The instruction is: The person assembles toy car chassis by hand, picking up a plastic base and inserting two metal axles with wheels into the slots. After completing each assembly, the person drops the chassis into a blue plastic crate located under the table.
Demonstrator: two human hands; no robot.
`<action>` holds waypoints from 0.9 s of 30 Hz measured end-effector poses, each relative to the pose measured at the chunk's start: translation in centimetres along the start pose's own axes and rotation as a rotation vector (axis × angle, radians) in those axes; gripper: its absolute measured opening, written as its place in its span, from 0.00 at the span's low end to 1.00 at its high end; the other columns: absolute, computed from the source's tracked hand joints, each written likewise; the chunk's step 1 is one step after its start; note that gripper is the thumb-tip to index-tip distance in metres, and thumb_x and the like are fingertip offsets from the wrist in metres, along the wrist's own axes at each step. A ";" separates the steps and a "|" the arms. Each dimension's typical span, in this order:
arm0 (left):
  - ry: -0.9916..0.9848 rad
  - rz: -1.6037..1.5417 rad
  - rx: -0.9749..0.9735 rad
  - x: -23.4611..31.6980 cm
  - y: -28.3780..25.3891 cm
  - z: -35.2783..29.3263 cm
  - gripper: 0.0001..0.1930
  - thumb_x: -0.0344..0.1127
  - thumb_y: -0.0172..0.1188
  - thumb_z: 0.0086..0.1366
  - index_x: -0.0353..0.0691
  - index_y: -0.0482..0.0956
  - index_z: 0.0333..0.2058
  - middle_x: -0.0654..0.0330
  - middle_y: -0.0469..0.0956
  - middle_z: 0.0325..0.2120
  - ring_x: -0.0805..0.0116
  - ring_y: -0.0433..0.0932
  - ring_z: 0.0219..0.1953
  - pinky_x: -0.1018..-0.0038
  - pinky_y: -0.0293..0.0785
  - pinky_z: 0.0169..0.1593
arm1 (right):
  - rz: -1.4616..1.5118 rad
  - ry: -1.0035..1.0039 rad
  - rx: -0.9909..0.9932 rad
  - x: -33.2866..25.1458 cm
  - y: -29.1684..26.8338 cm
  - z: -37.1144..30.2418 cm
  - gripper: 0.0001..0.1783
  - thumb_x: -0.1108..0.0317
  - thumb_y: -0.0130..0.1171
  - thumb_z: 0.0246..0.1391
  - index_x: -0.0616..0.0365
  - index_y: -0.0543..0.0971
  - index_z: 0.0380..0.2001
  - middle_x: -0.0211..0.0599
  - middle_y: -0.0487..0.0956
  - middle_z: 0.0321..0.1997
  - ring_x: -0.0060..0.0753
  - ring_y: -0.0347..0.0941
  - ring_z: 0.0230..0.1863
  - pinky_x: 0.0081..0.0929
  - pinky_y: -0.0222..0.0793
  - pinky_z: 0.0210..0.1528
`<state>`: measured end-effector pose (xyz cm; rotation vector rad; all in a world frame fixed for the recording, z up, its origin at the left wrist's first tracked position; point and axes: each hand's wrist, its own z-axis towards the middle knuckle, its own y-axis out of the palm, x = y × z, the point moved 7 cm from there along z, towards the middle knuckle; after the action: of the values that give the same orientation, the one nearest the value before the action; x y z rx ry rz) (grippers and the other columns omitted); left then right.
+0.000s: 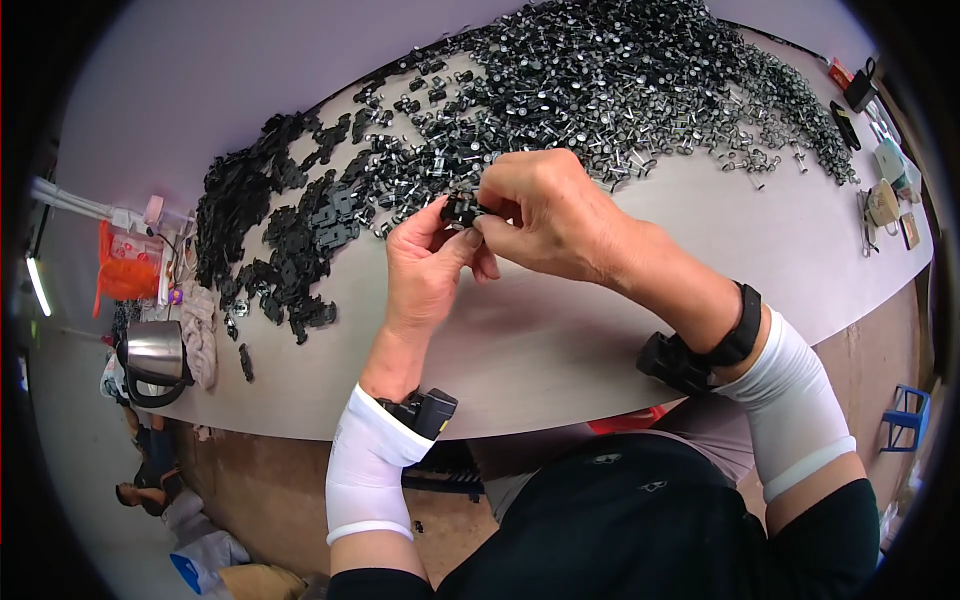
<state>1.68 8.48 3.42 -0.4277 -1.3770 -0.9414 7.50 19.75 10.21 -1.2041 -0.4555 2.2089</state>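
Note:
A small black plastic part is held up above the table between my two hands. My left hand is closed on it, thumb and fingers gripping it from the left and below. My right hand pinches at its right side with curled fingers, which hide much of it. A glint of metal shows at its top, too small to make out. Just behind my hands lie many loose short metal pins with round flat heads. Flat black plastic parts are heaped to the left.
A large heap of dark and silvery pieces covers the table's far side. An electric kettle, a cloth and an orange basket stand at the left. A cup is at the right edge; a blue stool stands beyond.

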 end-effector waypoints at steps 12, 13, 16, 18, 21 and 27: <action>0.047 -0.233 0.068 -0.5 -1.1 0.2 0.23 0.24 0.63 0.54 0.37 0.72 0.50 0.57 0.79 0.30 0.67 0.79 0.24 0.78 0.75 0.24 | 0.016 -0.024 0.044 0.7 -0.2 0.0 0.03 0.78 0.60 0.40 0.65 0.76 0.21 0.36 0.73 0.21 0.29 0.72 0.21 0.24 0.68 0.21; 0.037 -0.189 0.080 -0.4 -1.0 0.2 0.25 0.24 0.64 0.53 0.37 0.71 0.51 0.57 0.79 0.30 0.67 0.79 0.24 0.77 0.75 0.24 | 0.018 -0.023 0.044 0.7 -0.2 0.0 0.03 0.78 0.60 0.40 0.65 0.76 0.21 0.36 0.73 0.21 0.29 0.72 0.21 0.24 0.68 0.21; 0.048 -0.138 0.095 -0.2 -0.4 0.2 0.27 0.23 0.64 0.53 0.37 0.69 0.53 0.57 0.78 0.32 0.67 0.79 0.25 0.76 0.77 0.25 | -0.058 -0.153 0.029 -0.6 0.0 0.0 0.05 0.77 0.61 0.37 0.65 0.75 0.19 0.41 0.73 0.21 0.41 0.72 0.20 0.32 0.68 0.21; 0.068 -0.130 0.100 0.0 -0.3 0.3 0.28 0.22 0.64 0.52 0.36 0.68 0.54 0.58 0.78 0.33 0.67 0.79 0.26 0.75 0.78 0.25 | -0.112 -0.107 -0.045 -0.9 0.0 0.2 0.05 0.75 0.60 0.35 0.65 0.75 0.19 0.44 0.74 0.23 0.46 0.73 0.24 0.37 0.69 0.26; 0.082 -0.058 0.086 0.0 -0.1 0.2 0.30 0.21 0.64 0.52 0.37 0.67 0.55 0.58 0.78 0.35 0.68 0.79 0.29 0.74 0.80 0.27 | -0.186 -0.023 -0.184 -0.9 0.5 0.5 0.07 0.73 0.60 0.33 0.65 0.75 0.19 0.47 0.76 0.24 0.50 0.75 0.28 0.41 0.71 0.31; 0.150 0.000 0.072 -0.1 -0.4 -0.1 0.31 0.22 0.64 0.53 0.38 0.66 0.56 0.59 0.78 0.36 0.68 0.79 0.31 0.74 0.81 0.29 | -0.196 -0.043 -0.143 -0.7 1.6 0.7 0.05 0.74 0.60 0.33 0.63 0.75 0.18 0.45 0.77 0.23 0.48 0.75 0.28 0.40 0.71 0.31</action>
<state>1.46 8.22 3.21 -0.2963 -1.2701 -0.9031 6.74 18.05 10.17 -1.1334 -0.7281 2.0660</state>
